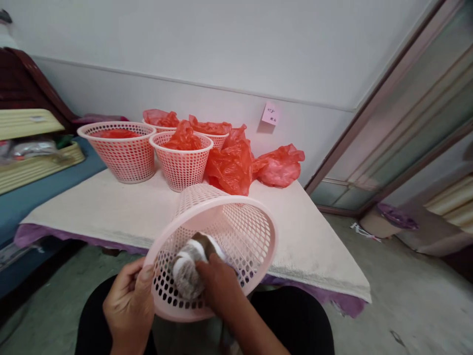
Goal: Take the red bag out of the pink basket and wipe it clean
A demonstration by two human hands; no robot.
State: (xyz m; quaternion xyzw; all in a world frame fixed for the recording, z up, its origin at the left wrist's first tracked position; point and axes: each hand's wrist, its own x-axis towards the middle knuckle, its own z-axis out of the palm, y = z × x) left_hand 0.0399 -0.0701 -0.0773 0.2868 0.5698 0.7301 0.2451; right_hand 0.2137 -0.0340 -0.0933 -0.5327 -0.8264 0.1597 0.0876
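Note:
A pink perforated plastic basket (251,222) lies tilted on its side at the table's front edge, its mouth facing me. My left hand (131,301) is closed on the left side of its rim, thumb on top. Inside the basket sits a bunched striped cloth (187,276) in grey, white and brown, with a fluffy look. Reaching into the mouth, my right hand (218,283) has its fingers closed on the cloth's right side. Part of its fingers is hidden behind the cloth and the hand itself.
Several pink baskets, including one at the left (129,162), stand along the back with red plastic bags inside. Loose red bags (231,170) lie to their right. A pale cloth covers the table (310,241). A waste bin (382,222) is on the floor at right.

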